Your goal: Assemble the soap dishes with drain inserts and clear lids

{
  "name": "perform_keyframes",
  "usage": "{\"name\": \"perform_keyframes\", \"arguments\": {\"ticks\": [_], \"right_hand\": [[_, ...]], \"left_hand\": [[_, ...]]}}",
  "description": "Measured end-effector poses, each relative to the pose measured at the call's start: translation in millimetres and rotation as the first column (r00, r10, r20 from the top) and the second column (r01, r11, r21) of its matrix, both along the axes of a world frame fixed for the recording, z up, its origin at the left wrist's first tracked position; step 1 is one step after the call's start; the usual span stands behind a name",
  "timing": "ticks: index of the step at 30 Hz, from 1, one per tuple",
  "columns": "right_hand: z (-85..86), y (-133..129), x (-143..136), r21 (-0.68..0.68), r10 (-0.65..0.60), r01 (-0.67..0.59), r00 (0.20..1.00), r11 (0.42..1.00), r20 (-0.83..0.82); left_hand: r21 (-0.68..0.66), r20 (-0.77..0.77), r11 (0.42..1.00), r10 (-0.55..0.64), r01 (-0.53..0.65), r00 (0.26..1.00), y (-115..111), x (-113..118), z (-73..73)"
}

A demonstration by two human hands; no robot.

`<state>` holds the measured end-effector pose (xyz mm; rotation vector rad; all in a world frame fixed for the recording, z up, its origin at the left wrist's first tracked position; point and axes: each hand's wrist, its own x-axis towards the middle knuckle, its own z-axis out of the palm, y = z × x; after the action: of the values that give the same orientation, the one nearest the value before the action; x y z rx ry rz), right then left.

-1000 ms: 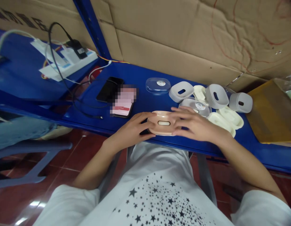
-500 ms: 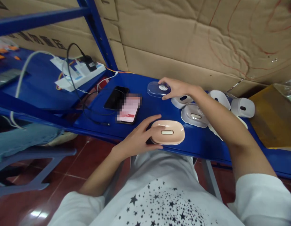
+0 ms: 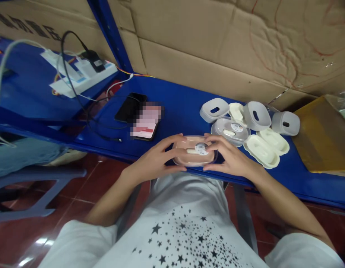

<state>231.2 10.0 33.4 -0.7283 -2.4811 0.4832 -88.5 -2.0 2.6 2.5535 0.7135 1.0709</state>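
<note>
At the table's front edge a peach oval dish point(image 3: 181, 158) with a white bar in its middle lies under a clear lid point(image 3: 189, 139). The lid carries a round label point(image 3: 201, 149) with a barcode. My left hand point(image 3: 158, 158) curls round the left end, its fingertips along the rim. From the right, my right hand point(image 3: 231, 154) grips the lid's other end, thumb near me and fingers at the far side. Whether the lid sits fully down on the dish I cannot tell. Just beyond my right hand rests a grey dish with a clear labelled lid point(image 3: 227, 124).
Several light-grey oval cups with slots point(image 3: 258, 115) and cream trays point(image 3: 263, 150) stand to the right, beside a taped carton point(image 3: 320, 137). Two phones point(image 3: 146, 128) and a black cable lie left. A power strip point(image 3: 83, 80) sits beyond a blue frame post; cardboard backs the table.
My right hand has brought the clear lid from the back of the table toward me and over the peach dish. My left hand stays at the dish's left end.
</note>
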Motion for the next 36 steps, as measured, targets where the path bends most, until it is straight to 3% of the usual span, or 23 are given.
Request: {"name": "perform_keyframes", "arguments": {"ticks": [9,15,21,26,29,31,33,34,36], "right_hand": [[-14.9,-1.1,-5.7,0.037,-0.024,0.023,0.999,0.999,0.038],[-13.8,4.5,-3.3,0.102,0.014,-0.021,0.997,0.995,0.07],[-21.4,-1.8,-8.6,0.142,-0.028,0.015,0.996,0.99,0.09],[-13.3,-17.6,7.5,0.224,-0.177,0.118,0.948,0.967,0.266],[-10.6,-36.1,47.3,0.294,-0.44,0.366,0.862,0.883,0.25],[-16.3,-51.5,80.4,0.353,-0.653,0.569,0.732,0.743,0.193],[-26.0,-68.0,108.1,0.384,-0.774,0.685,0.616,0.619,0.148],[-30.8,-76.4,117.1,0.377,-0.794,0.71,0.592,0.595,0.14],[-37.0,-92.8,122.2,0.325,-0.774,0.708,0.615,0.627,0.153]], "left_hand": [[-0.144,-0.011,0.989,0.03,-0.032,0.999,2.1,-4.0,-3.0],[-0.139,0.042,0.99,0.021,-0.015,0.999,4.8,-3.1,-1.6],[-0.115,0.005,0.993,0.02,-0.019,1.0,2.5,-3.6,-3.2],[-0.079,-0.086,0.977,0.193,-0.2,0.977,8.9,4.1,-2.7],[0.032,-0.1,0.923,0.386,-0.384,0.917,19.6,17.9,-1.2],[0.101,-0.062,0.882,0.468,-0.461,0.882,23.4,29.5,-0.9],[0.138,-0.051,0.886,0.452,-0.442,0.89,21.1,41.4,-1.3],[0.151,-0.065,0.903,0.414,-0.401,0.908,17.6,47.1,-1.8],[0.173,-0.134,0.944,0.304,-0.279,0.943,7.5,57.6,-2.5]]}}
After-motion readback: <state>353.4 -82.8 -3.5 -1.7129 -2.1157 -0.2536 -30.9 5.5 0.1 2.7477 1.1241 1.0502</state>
